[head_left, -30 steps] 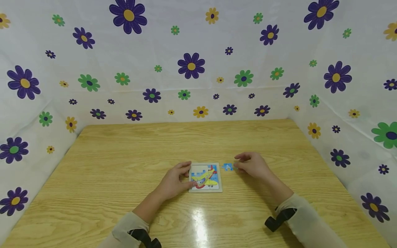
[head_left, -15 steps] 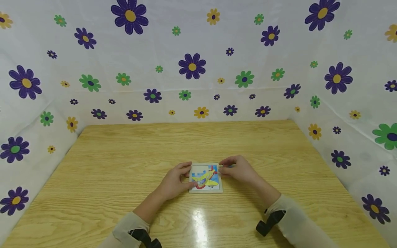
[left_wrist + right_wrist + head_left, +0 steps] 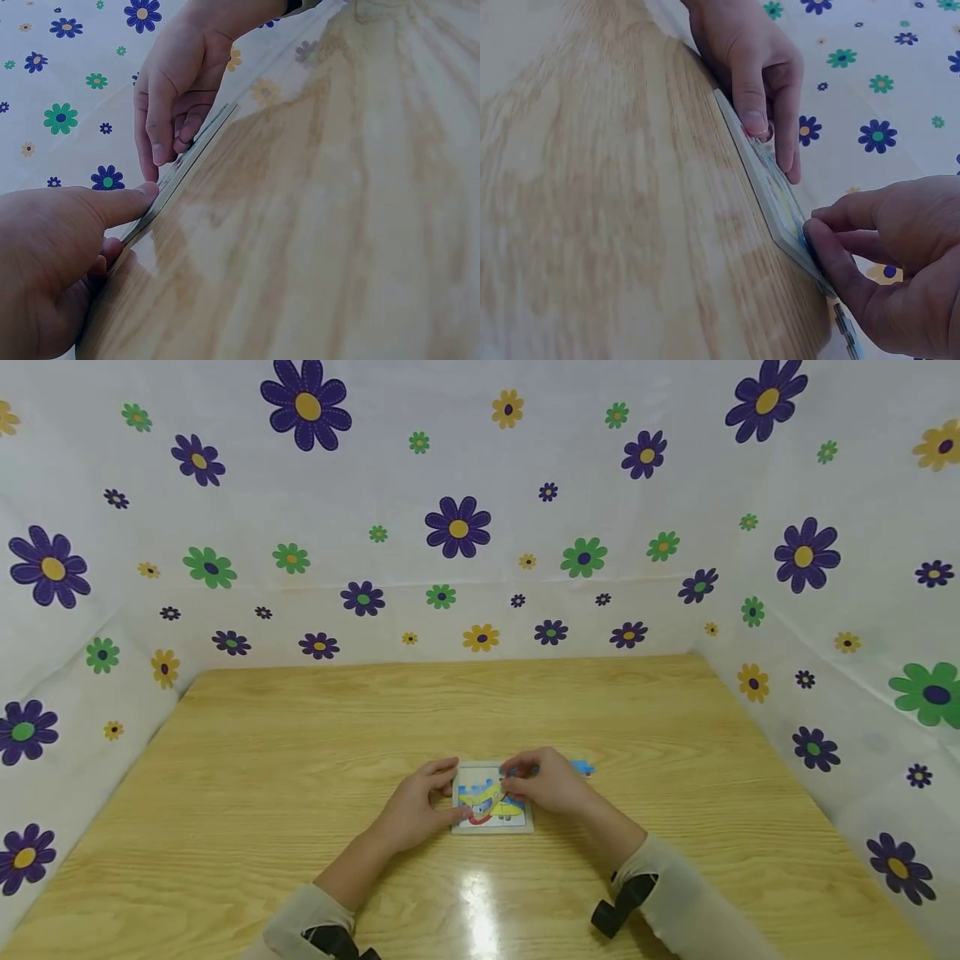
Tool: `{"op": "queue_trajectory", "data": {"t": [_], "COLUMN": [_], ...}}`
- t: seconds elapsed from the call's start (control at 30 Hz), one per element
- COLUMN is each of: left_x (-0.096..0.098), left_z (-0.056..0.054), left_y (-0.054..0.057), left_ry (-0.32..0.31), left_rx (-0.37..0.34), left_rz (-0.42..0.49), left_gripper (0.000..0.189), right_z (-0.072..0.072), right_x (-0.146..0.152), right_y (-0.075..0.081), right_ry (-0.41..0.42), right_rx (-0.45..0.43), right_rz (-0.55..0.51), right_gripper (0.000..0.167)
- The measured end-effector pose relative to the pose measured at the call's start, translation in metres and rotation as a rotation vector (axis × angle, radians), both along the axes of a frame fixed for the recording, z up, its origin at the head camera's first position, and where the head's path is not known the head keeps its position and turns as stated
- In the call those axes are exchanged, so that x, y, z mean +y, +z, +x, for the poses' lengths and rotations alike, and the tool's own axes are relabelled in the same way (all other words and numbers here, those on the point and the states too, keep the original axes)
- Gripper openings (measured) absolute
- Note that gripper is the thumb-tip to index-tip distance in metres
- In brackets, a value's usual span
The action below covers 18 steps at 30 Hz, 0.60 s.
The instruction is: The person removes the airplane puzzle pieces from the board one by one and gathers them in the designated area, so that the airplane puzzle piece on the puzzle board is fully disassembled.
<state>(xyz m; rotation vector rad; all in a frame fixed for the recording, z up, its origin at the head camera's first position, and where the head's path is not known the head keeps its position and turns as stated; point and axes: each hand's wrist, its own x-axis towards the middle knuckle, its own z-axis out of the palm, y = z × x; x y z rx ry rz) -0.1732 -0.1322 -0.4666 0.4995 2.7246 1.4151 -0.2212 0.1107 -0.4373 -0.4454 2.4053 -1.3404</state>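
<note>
A small square jigsaw puzzle (image 3: 491, 829) with a pale frame and a yellow-and-red airplane picture lies on the table. My left hand (image 3: 415, 802) grips its left side, thumb over the lower left corner and fingers along the left edge. My right hand (image 3: 551, 783) is over the puzzle's upper right part, thumb and index finger pinching a puzzle piece there that they mostly hide. In the right wrist view, my right fingertips (image 3: 815, 220) meet at the puzzle's near end. A loose blue puzzle piece (image 3: 582, 767) lies on the table just beyond my right hand.
The wooden table (image 3: 315, 735) reaches back to a white cloth (image 3: 405, 552) printed with flowers, which also closes in both sides. In the right wrist view, loose pieces (image 3: 846, 330) lie beside the puzzle. Each wrist wears a black camera mount (image 3: 626, 906).
My right hand has moved left, from beside the loose blue piece onto the puzzle's upper right part, and pinches there. My left hand keeps its hold on the left side.
</note>
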Motion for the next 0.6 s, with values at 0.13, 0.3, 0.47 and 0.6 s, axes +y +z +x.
{"op": "queue_trajectory", "data": {"t": [0.13,0.3,0.47,0.6], "left_x": [-0.0023,-0.0021,-0.0025,-0.0021], "left_z": [-0.0001,-0.0014,-0.0001,-0.0002], "left_y": [-0.0010,-0.0006,-0.0005,-0.0014], "left_ry": [-0.007,-0.011,-0.005,-0.010], "left_rx": [0.012,0.001,-0.016,-0.017], "left_rz": [-0.005,-0.001,-0.005,0.008], "left_gripper": [0.072,0.073,0.073,0.072], "right_z": [0.0015,0.0012,0.0030,0.0068], "right_x": [-0.0035,-0.0047,-0.0077,-0.0107], "right_y": [-0.0004,-0.0004,-0.0017,-0.0034], "right_ry": [0.017,0.014,-0.004,-0.049], "right_rx": [0.041,0.065,0.087,0.173], "right_rz": [0.046,0.077,0.079,0.125], "right_gripper": [0.019,0.016,0.012,0.008]}}
